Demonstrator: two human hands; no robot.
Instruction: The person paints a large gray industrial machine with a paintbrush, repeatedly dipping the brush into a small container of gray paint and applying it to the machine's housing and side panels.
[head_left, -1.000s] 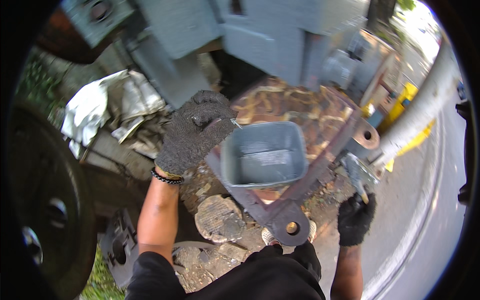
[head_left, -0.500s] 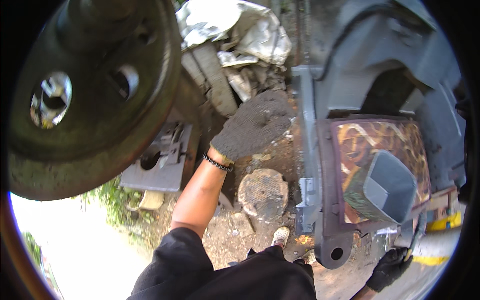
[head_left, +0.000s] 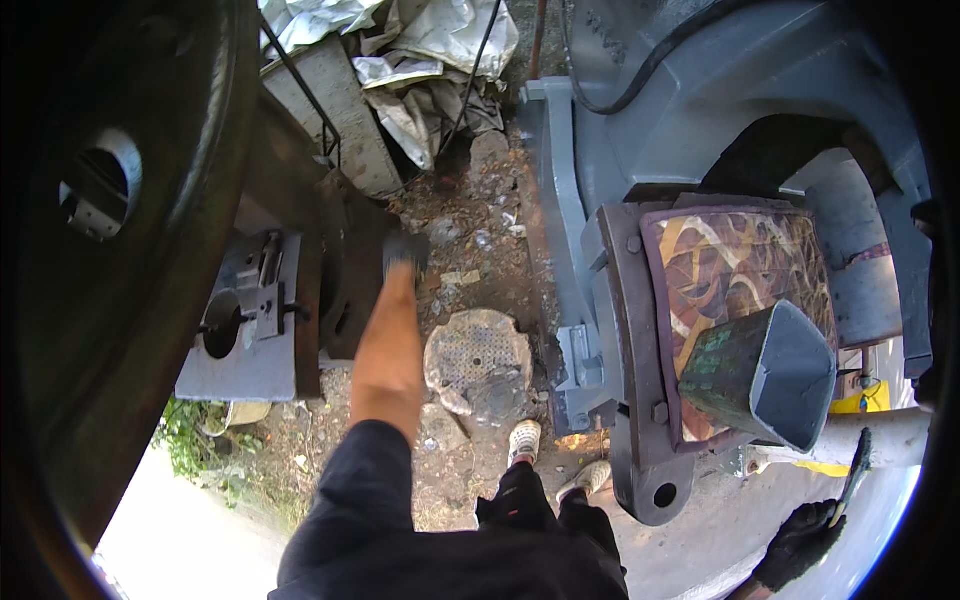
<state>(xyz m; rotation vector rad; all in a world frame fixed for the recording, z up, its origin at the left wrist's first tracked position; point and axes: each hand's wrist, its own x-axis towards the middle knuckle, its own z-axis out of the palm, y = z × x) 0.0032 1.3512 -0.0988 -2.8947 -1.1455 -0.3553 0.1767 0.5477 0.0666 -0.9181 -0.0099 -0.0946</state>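
My left hand [head_left: 405,250], in a dark grey knit glove, reaches forward beside the dark metal machine part on the left. Motion smears its fingers, and whether it touches the metal is unclear. Low on the right, my right hand [head_left: 800,540], gloved in black, is closed around the pale handle of a paintbrush [head_left: 853,475] whose grey-coated end points up. Forward of that hand, a four-sided open container [head_left: 790,375] with grey-coated inner walls lies tilted on a brown patterned mat [head_left: 730,260]. The mat rests on the grey machine [head_left: 650,150].
A large dark wheel [head_left: 200,180] looms on the left above a metal bracket [head_left: 250,330]. A round cover [head_left: 478,355] sits in the littered ground between the machines. Crumpled white sheeting [head_left: 420,70] and a slab [head_left: 335,110] lie ahead. A pale pipe [head_left: 870,440] runs at the right.
My left hand has moved left and away, toward the dark machine part. The view has shifted, and the container and mat show more fully. My right hand keeps hold of the paintbrush.
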